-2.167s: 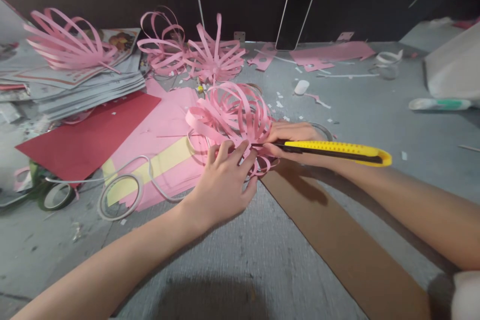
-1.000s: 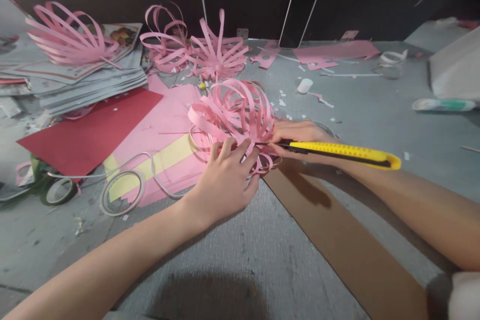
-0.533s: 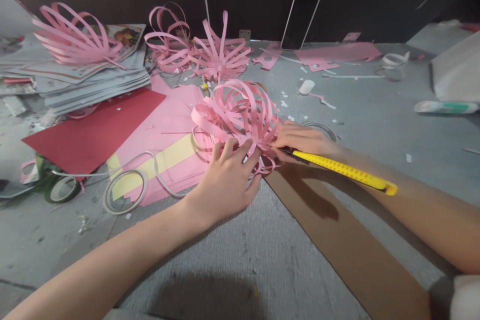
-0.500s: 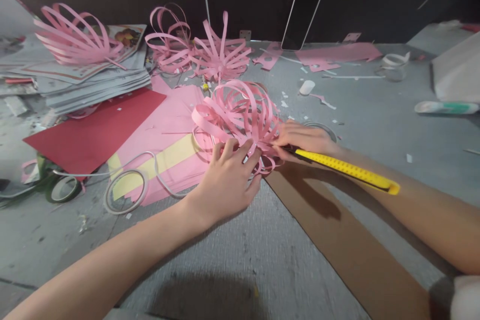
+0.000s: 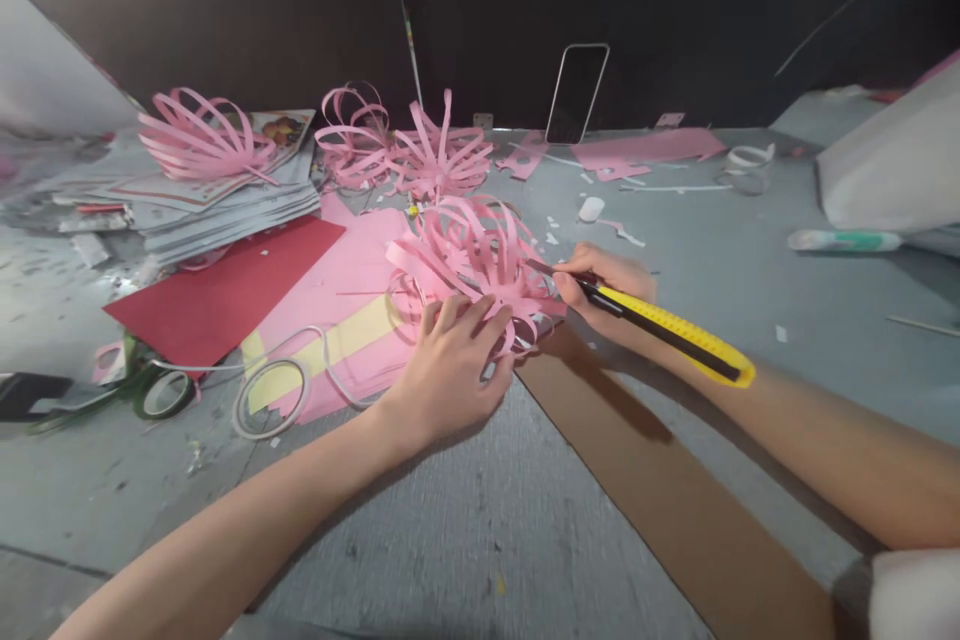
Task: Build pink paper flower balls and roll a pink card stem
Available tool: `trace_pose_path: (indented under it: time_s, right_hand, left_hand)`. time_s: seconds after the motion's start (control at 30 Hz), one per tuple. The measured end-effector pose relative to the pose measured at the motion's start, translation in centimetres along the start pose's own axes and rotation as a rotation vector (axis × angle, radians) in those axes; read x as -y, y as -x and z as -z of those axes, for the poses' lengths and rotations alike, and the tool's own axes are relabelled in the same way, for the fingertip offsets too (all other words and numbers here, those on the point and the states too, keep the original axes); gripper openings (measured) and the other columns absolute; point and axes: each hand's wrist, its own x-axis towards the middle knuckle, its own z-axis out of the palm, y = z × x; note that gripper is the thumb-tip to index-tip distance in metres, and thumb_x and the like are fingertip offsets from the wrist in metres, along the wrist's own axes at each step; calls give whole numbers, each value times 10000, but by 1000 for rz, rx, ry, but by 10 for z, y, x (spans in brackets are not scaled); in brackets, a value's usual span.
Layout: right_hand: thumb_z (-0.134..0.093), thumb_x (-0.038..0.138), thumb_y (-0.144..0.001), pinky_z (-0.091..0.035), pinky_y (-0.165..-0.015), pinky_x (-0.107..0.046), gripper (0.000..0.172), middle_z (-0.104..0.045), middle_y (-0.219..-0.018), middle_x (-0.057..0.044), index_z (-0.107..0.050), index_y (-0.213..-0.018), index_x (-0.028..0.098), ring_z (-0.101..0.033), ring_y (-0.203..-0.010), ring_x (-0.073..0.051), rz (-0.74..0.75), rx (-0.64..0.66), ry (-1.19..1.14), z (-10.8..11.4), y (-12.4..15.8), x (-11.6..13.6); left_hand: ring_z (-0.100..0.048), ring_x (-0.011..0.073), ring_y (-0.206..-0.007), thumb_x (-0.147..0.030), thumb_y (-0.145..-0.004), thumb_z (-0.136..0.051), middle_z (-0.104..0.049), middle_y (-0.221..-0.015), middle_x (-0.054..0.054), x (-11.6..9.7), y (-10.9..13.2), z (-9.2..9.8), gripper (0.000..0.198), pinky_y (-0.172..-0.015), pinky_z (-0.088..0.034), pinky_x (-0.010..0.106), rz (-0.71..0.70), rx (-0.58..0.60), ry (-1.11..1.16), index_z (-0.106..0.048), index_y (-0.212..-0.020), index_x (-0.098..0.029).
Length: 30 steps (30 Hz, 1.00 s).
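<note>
My right hand (image 5: 604,280) is closed round a yellow and black utility knife (image 5: 667,330), whose handle slants back toward my forearm. Its blade end reaches in among the loops of a pink paper-strip flower (image 5: 476,250) from the right. My left hand (image 5: 454,360) rests with spread fingers on the near side of the flower, fingertips pressing on its strips. Between thumb and forefinger a gap shows. Under the near right side of the flower lies the end of a brown cardboard strip (image 5: 660,500). Some strips at the flower's near edge are hidden by my left fingers.
More pink paper flowers (image 5: 442,155) stand at the back, one on a stack of papers (image 5: 240,220). Red paper (image 5: 225,290), pink sheets (image 5: 360,260) and tape rolls (image 5: 165,395) lie left. A phone (image 5: 577,95) leans on the dark wall; a correction-pen-like tube (image 5: 844,240) lies right.
My right hand has drawn back slightly from the flower, and more of the knife's front now shows. My left hand stays on the flower. The view has tilted up and shifted.
</note>
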Motion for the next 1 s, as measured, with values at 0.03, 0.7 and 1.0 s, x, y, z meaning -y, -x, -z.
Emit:
trace_pose_path:
  time_s: [0.03,0.7,1.0]
  right_hand:
    - [-661,329,-1038,-380,-605,-298,164,-591,-753,19,-695,-913,228,-487,-615,-124,-34,-8,7,1,0,1]
    - [-497,67,-983,-417,-902,-423,485,-692,-1021,-128,-668,-1420,188,-605,-1000,-307,118,410,697,-1,-10,-34]
    - [-517,254,-1061,-473,-984,-436,261,-627,-1080,-77,-757,-1165,259,-612,-1058,-258,-94,34,31,4,-28,-4]
  left_hand:
    - [-470,377,-1369,-369,-1057,-540,-595,-1591,125,0,-1,1,520,-1181,-366,588,5,-27,6,-577,-1537,-173]
    - [-457,362,-1409,-197,-1019,-571,-465,-1692,144,-4,-7,27,619,-1159,-370,566,1,-407,-173,-461,-1626,-258]
    - [-448,364,-1441,-172,-1001,-594,-430,-1727,138,-7,5,18,827,-1190,-340,570,-79,-429,-211,-240,-1739,-291]
